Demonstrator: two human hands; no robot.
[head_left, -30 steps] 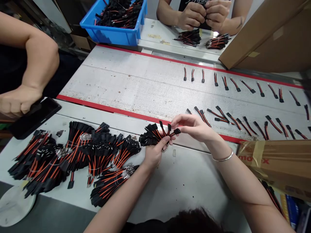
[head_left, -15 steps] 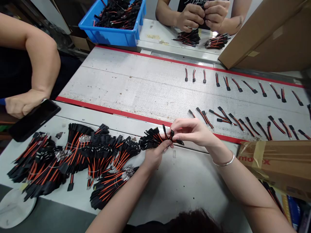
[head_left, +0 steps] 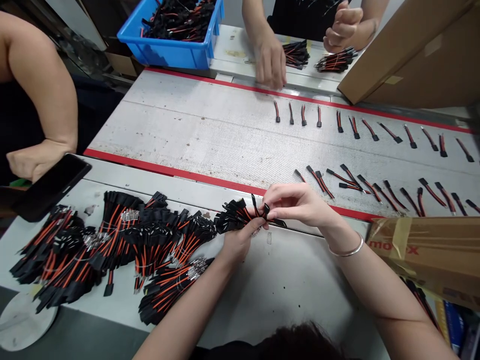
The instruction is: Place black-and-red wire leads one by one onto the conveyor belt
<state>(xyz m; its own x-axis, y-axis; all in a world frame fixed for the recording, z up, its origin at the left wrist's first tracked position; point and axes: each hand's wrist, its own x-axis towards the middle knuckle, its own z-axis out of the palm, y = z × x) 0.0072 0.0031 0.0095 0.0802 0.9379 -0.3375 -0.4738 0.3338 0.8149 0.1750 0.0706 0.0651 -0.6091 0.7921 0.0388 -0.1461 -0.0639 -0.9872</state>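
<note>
The left hand (head_left: 240, 239) grasps a fanned bundle of black-and-orange wires (head_left: 233, 215). The right hand (head_left: 296, 202) pinches one flat black end (head_left: 266, 210) between fingers.

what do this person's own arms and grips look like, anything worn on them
The left forearm and right forearm are both bare, with no sleeve showing on either. The left grip and right grip are ungloved. A thin, rounded, silver-coloured bangle circles the right wrist; nothing worn shows on the left.
</note>
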